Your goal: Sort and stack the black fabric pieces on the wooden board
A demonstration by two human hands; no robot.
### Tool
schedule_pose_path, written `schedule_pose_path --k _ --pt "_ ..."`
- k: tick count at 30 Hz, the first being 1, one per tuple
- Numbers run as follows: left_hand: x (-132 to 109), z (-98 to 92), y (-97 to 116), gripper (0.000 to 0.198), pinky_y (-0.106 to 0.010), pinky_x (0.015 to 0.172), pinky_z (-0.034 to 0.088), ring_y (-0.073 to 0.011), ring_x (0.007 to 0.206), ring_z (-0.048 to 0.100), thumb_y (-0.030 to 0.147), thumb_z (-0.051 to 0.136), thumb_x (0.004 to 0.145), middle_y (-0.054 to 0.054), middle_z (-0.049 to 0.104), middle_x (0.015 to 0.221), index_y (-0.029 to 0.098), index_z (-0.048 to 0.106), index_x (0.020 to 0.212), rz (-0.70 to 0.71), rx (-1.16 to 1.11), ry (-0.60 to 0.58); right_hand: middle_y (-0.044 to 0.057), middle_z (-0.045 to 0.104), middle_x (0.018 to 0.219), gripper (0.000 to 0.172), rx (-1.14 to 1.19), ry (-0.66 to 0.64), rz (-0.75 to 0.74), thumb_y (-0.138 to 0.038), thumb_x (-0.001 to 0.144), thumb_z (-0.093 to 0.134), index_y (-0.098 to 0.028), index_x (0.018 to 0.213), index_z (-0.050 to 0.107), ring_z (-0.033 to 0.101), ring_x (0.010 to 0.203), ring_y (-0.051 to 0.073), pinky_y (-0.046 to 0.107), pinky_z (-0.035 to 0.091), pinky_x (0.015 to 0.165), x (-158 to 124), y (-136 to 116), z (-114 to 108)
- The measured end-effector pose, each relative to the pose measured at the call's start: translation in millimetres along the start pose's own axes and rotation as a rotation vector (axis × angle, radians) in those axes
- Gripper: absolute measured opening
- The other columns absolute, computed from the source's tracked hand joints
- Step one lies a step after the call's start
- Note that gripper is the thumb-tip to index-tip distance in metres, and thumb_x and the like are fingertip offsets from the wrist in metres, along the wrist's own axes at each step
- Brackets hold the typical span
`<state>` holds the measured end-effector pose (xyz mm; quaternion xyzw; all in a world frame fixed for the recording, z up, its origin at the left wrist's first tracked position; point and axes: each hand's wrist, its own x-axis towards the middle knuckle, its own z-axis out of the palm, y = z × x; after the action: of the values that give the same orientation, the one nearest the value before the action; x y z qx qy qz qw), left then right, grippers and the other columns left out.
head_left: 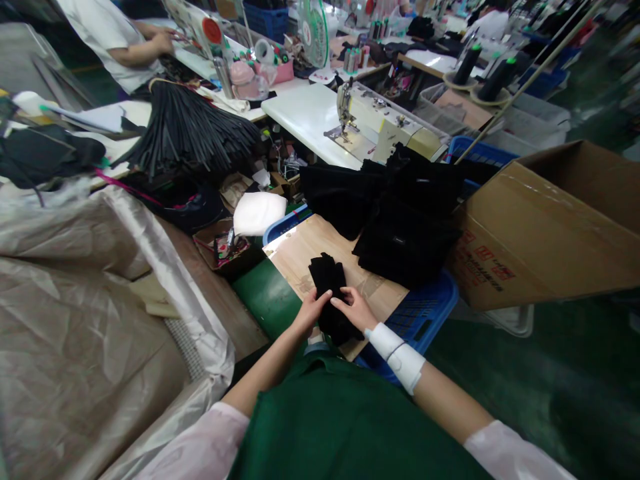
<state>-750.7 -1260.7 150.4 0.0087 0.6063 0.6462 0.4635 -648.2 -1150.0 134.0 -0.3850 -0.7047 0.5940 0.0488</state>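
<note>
A bundle of black cloth [327,273] with uneven, finger-like ends at its far side lies on a wooden board [295,253] in front of me. I cannot make out whether it is gloves or folded strips. My left hand [313,308] grips its left edge, thumb on top and the other fingers partly hidden. At the right edge, my right hand [356,311] holds it with the thumb tip close to the left thumb. Folded black cloth pieces with small labels form stacks [407,240] just beyond, partly on the board. Beneath the board is a blue plastic basket [435,313].
An open cardboard box [545,227] stands at right. Behind are a sewing machine [375,110] on a white table [300,107] and a bunch of black strips [185,127]. A cloth-lined bin [75,320] fills the left. A person in white [115,47] works at upper left.
</note>
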Motion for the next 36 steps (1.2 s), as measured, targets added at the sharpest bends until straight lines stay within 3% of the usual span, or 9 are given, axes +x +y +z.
schedule_pose_path --k 4,9,14,17,21,24,27,30,36 --pt "-1 -2.2 1 0.05 -0.037 0.085 0.053 -0.0238 0.088 0.068 0.052 0.074 0.07 -0.009 0.074 0.096 0.014 0.066 0.103 -0.008 -0.007 -0.023 0.012 0.066 0.118 0.057 -0.034 -0.038 -0.02 -0.042 0.072 0.072 -0.016 0.12 0.057 0.064 0.107 0.023 0.038 0.05 0.095 -2 -5 0" --pt "-3 -4.3 5 0.049 -0.037 0.087 0.052 -0.0233 0.088 0.068 0.05 0.078 0.067 -0.007 0.074 0.094 0.015 0.067 0.099 0.012 0.047 -0.013 0.012 0.069 0.114 0.034 -0.262 0.023 -0.106 -0.026 0.082 0.057 -0.016 0.113 0.065 0.064 0.106 0.024 0.037 0.047 0.097 -6 -22 0" --pt "-4 -6.2 6 0.045 -0.037 0.09 0.052 -0.0234 0.089 0.068 0.05 0.076 0.069 -0.007 0.074 0.094 0.016 0.068 0.098 -0.016 0.013 0.001 0.008 0.072 0.1 0.033 -0.266 0.033 -0.051 -0.02 0.086 0.042 -0.018 0.106 0.068 0.065 0.095 0.022 0.033 0.05 0.09 -1 -21 -3" --pt "-5 -7.3 6 0.041 -0.037 0.092 0.052 -0.0233 0.088 0.069 0.046 0.071 0.074 -0.007 0.074 0.095 0.017 0.067 0.102 -0.042 -0.036 -0.006 0.009 0.069 0.114 0.043 -0.15 0.088 -0.075 -0.017 0.082 0.039 -0.017 0.118 0.063 0.063 0.108 0.024 0.039 0.048 0.098 2 -13 -5" --pt "-6 -8.5 7 0.031 -0.038 0.091 0.052 -0.0243 0.091 0.069 0.037 0.064 0.077 -0.006 0.074 0.093 0.018 0.068 0.101 -0.05 -0.002 0.007 0.007 0.051 0.143 0.064 0.004 0.102 -0.273 -0.013 0.079 0.038 -0.02 0.142 0.043 0.046 0.133 0.018 0.04 0.035 0.114 -2 -7 -5" --pt "-5 -8.2 8 0.032 -0.039 0.09 0.052 -0.0257 0.095 0.067 0.031 0.064 0.074 -0.006 0.074 0.095 0.016 0.067 0.101 0.018 0.144 0.025 0.007 0.054 0.139 0.05 -0.053 0.095 -0.344 -0.014 0.081 0.037 -0.02 0.124 0.06 0.047 0.132 0.018 0.039 0.033 0.116 -6 -9 -4" --pt "-3 -5.6 8 0.039 -0.04 0.091 0.051 -0.0276 0.099 0.066 0.029 0.07 0.069 -0.008 0.072 0.1 0.014 0.066 0.104 0.093 0.278 0.028 0.011 0.064 0.124 0.03 -0.124 0.12 -0.28 -0.025 0.085 0.045 -0.019 0.1 0.07 0.057 0.12 0.023 0.042 0.041 0.108 -8 -16 -3" --pt "-2 -2.1 8 0.045 -0.041 0.089 0.052 -0.0295 0.099 0.066 0.032 0.075 0.066 -0.01 0.072 0.101 0.012 0.064 0.105 0.122 0.312 0.008 0.01 0.071 0.106 0.029 -0.147 0.141 -0.176 -0.038 0.079 0.061 -0.019 0.1 0.069 0.065 0.104 0.026 0.042 0.049 0.097 -7 -22 -1" --pt "-4 -4.3 6 0.047 -0.042 0.093 0.051 -0.0294 0.1 0.066 0.031 0.079 0.063 -0.009 0.072 0.101 0.014 0.065 0.104 0.089 0.25 0.024 0.013 0.068 0.108 0.029 -0.059 0.235 -0.114 -0.019 0.076 0.046 -0.017 0.103 0.058 0.064 0.104 0.024 0.042 0.049 0.095 0 -10 1"
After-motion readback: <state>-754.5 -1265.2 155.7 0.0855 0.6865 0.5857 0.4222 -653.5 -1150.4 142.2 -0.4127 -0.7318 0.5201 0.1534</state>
